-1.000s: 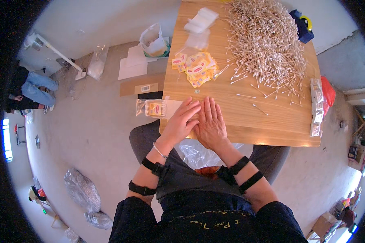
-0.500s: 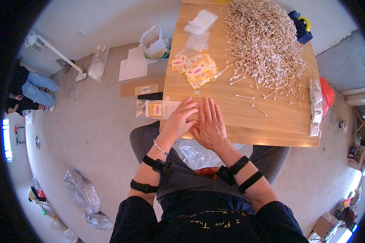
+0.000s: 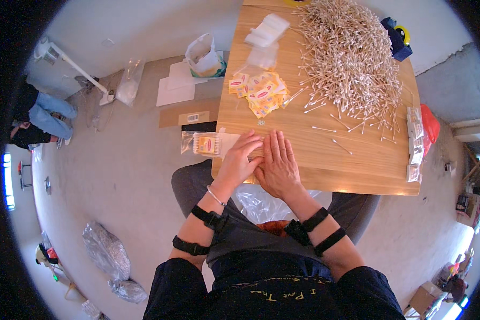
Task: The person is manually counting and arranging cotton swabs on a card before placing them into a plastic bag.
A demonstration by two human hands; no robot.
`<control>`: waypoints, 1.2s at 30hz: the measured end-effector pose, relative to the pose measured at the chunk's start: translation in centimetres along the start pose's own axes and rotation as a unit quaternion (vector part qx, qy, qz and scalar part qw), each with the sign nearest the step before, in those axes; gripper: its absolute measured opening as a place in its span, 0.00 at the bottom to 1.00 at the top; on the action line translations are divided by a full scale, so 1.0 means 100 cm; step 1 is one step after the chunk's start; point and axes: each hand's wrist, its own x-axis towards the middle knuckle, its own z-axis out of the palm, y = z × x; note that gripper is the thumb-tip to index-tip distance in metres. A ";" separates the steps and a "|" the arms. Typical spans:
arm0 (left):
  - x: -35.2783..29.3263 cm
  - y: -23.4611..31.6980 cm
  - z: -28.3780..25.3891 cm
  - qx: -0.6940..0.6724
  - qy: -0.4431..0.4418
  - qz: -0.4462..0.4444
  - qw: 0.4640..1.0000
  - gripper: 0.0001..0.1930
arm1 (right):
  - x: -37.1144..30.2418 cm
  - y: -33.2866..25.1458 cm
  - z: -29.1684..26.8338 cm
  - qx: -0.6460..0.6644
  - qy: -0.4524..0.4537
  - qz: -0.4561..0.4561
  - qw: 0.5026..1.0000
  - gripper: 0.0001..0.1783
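Side by side at the near left edge of the wooden table [image 3: 346, 168], my hands meet. My right hand [image 3: 279, 168] lies flat, palm down, fingers stretched away from me. Against it, my left hand [image 3: 241, 160] is curved inward, fingers and thumb bent towards the right hand; whatever lies under or between them is hidden. Left of it, a clear bag of cotton swabs [image 3: 206, 143] with a yellow and white card sticks out past the table edge. Beyond my hands lies a pile of yellow and white cards [image 3: 264, 93].
A large heap of loose cotton swabs [image 3: 352, 64] covers the far right, with stray swabs nearer me. Clear bags [image 3: 268, 30] lie at the far left of the table. Small packs [image 3: 415, 141] line the right edge. A dark blue tape dispenser [image 3: 397, 40] stands beyond the heap.
The whole view has shifted slightly. My hands keep nearly the same pose side by side, and the things on the table stay where they were.
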 end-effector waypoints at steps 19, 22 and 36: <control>-0.006 0.010 0.021 -0.408 0.152 -0.097 0.895 0.23 | 0.003 -0.008 0.002 -0.002 0.021 0.017 1.000 0.42; -0.003 0.010 0.018 -0.390 0.120 -0.097 0.908 0.25 | 0.003 -0.007 -0.001 -0.018 0.014 0.009 1.000 0.41; -0.002 0.000 0.011 -0.397 0.071 -0.098 0.910 0.26 | 0.006 -0.013 0.004 0.024 0.022 0.012 0.999 0.42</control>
